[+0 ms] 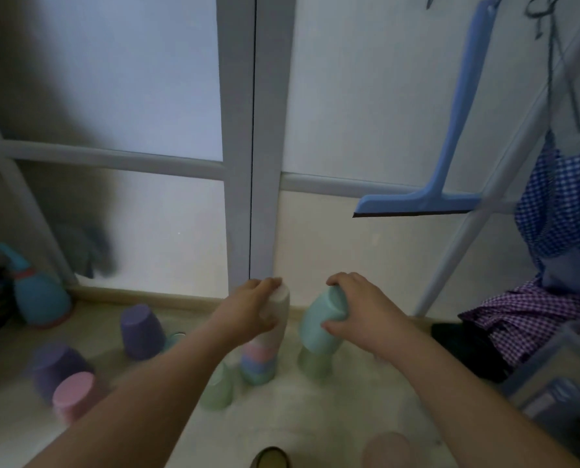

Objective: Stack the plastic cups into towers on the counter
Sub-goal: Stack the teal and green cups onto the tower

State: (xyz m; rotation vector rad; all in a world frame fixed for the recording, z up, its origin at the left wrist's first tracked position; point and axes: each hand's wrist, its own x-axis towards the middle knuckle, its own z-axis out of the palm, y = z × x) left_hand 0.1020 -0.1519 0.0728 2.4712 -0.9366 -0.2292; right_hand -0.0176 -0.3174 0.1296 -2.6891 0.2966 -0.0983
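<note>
Upside-down plastic cups stand on a pale counter (281,423). My left hand (251,309) grips a white cup (280,309) at the top of a tower of pink, blue and teal cups (258,363). My right hand (359,312) holds a teal cup (319,324), tilted, over a pale green cup (313,361). Loose cups sit to the left: two purple ones (141,332) (57,366), a pink one (74,396) and a green one (219,388) half hidden by my left forearm.
A frosted window (167,113) backs the counter. A blue bottle (40,295) stands far left. A blue squeegee (450,130) hangs at right, above checked cloths (531,319) and a plastic box (558,376). A pinkish cup (388,449) and a dark round object (270,457) sit at the near edge.
</note>
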